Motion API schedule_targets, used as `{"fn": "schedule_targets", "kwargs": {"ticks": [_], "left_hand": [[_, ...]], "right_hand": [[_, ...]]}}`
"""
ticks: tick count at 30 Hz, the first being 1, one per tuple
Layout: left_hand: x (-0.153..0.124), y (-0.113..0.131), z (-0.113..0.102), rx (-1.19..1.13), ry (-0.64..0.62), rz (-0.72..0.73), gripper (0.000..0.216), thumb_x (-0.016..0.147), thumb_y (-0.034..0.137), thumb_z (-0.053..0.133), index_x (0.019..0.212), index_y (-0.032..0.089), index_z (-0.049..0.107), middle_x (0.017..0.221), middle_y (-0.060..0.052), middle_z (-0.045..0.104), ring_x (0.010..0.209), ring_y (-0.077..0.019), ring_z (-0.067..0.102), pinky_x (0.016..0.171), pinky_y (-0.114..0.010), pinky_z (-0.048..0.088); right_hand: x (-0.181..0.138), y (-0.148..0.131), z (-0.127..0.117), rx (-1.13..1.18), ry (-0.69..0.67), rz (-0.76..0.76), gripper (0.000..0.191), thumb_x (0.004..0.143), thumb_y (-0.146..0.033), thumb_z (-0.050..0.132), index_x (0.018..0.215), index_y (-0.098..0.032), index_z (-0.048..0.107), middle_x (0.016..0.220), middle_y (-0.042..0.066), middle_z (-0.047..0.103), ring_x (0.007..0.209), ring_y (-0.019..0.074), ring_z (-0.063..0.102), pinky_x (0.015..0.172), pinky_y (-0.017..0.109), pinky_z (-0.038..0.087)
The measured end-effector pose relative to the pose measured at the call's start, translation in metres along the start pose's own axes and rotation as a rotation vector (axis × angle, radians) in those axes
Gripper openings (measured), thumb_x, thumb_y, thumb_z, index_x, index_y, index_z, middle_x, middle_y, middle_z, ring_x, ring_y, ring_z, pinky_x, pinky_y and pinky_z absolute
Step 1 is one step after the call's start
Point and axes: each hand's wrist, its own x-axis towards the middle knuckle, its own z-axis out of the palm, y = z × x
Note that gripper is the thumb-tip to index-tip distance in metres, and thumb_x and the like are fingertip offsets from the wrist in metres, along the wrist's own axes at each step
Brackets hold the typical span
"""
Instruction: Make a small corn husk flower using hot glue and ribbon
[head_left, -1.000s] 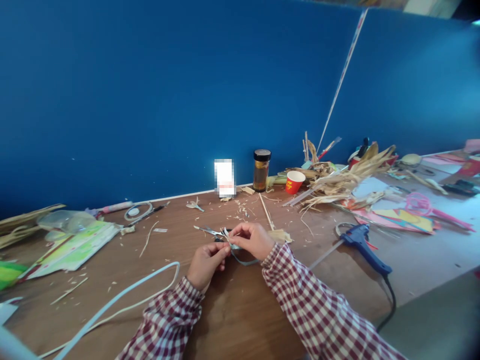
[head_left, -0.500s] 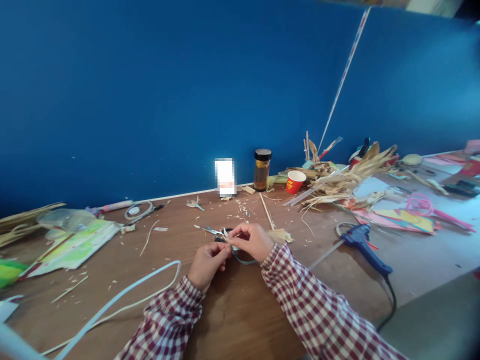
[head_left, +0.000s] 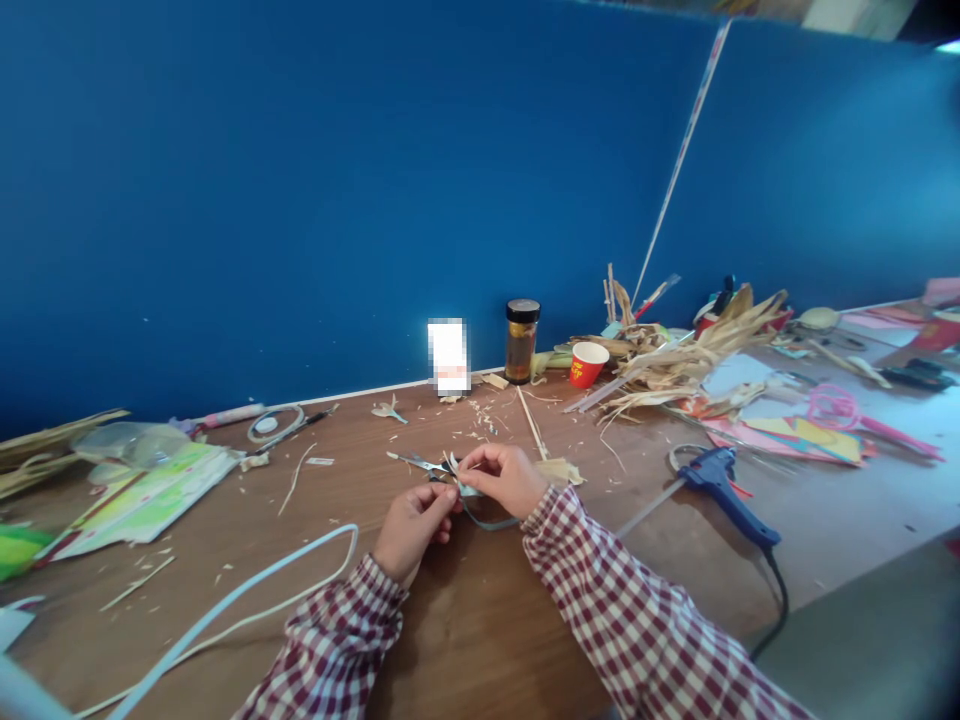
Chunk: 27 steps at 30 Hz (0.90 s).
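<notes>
My left hand [head_left: 417, 528] is closed in a pinch, thumb against fingers. What lies between them is too small to make out. Just above it, my right hand [head_left: 504, 480] pinches a small pale petal-like piece [head_left: 451, 463] whose tips stick up past the fingers. The two sets of fingertips almost meet. Behind them on the table lie scissors [head_left: 420, 462], blades to the left, their handles partly hidden by my hands. A light blue strip [head_left: 491, 524] curves on the table below my right hand. A folded piece of dry husk [head_left: 559, 470] rests beyond the right wrist.
A blue glue gun [head_left: 731, 495] lies on the right, its cable hanging off the edge. A lidded jar [head_left: 522, 342], a red paper cup [head_left: 589, 364] and dry corn husks [head_left: 712, 335] stand along the wall. White cable [head_left: 247, 575] loops at left; a pale flower [head_left: 389, 409] lies further back.
My hands stay almost in place, with the fingertips shifting slightly around the small piece. The whole view has moved a little.
</notes>
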Motion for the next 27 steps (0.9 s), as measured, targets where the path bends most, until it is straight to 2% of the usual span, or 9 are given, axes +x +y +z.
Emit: {"fn": "schedule_targets", "kwargs": {"ticks": [7,16,22,27], "left_hand": [[0.000,0.001,0.000,0.040,-0.003,-0.009,0.033,0.060,0.044,0.068,0.065,0.013,0.060,0.049,0.004,0.050,0.039,-0.0052,0.039,0.039,-0.017,0.033],[0.003,-0.004,0.000,0.109,-0.015,0.044,0.032,0.065,0.045,0.064,0.061,0.014,0.056,0.044,0.006,0.047,0.036,-0.0053,0.039,0.038,-0.017,0.030],[0.001,-0.001,0.000,0.022,-0.014,-0.006,0.035,0.066,0.048,0.062,0.067,0.013,0.062,0.051,0.003,0.054,0.039,-0.0052,0.040,0.038,-0.017,0.032],[0.002,-0.004,0.000,-0.056,-0.006,-0.006,0.034,0.065,0.045,0.064,0.077,0.013,0.063,0.061,0.000,0.060,0.043,-0.0053,0.042,0.039,-0.017,0.035]], "right_hand": [[-0.002,-0.007,0.003,-0.060,0.015,0.025,0.022,0.069,-0.033,0.064,0.078,-0.013,0.065,0.068,0.004,0.065,0.061,0.0124,0.056,0.057,0.024,0.044],[-0.001,-0.004,0.007,-0.032,0.007,0.025,0.021,0.069,-0.032,0.064,0.080,-0.014,0.065,0.071,0.004,0.066,0.063,0.0132,0.058,0.060,0.026,0.046],[0.001,0.001,0.003,0.045,0.030,0.032,0.025,0.070,-0.036,0.062,0.081,-0.013,0.063,0.075,0.004,0.066,0.067,0.0136,0.059,0.065,0.027,0.047],[0.002,0.004,0.001,0.070,0.052,0.032,0.027,0.071,-0.037,0.062,0.082,-0.013,0.063,0.073,0.004,0.065,0.065,0.0129,0.058,0.062,0.025,0.046]]}}
